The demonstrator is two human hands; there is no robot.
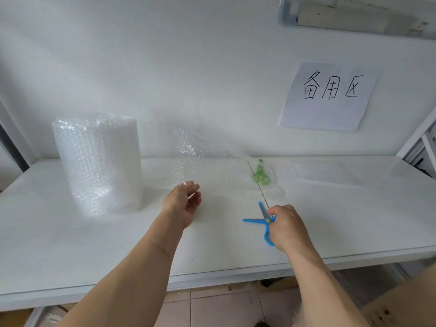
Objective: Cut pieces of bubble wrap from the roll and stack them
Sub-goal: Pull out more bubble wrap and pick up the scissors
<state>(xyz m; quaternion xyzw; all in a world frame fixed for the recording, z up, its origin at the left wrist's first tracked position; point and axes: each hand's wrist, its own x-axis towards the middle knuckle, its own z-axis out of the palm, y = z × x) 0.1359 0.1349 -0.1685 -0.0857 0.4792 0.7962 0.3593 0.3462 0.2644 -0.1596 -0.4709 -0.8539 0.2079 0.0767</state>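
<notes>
A thick bubble wrap roll (pixel 99 161) stands upright on the left of the white table (pixel 94 244). A clear sheet (pixel 219 175) runs from it to the right, across a thin black line (pixel 256 178) on the table. My left hand (pixel 182 202) has its fingers curled at the sheet's near edge and pinches it. My right hand (pixel 286 226) grips blue scissors (pixel 264 219) with the blades spread, one blade pointing up along the line at the sheet's near edge. A flat stack of cut pieces (pixel 330 173) lies at the right.
A green scissors-like object (pixel 259 177) lies under the sheet by the line. A paper sign (pixel 328 95) hangs on the wall behind. Metal shelf posts (pixel 422 142) stand at the right end, and a cardboard box (pixel 401 303) sits on the floor below right.
</notes>
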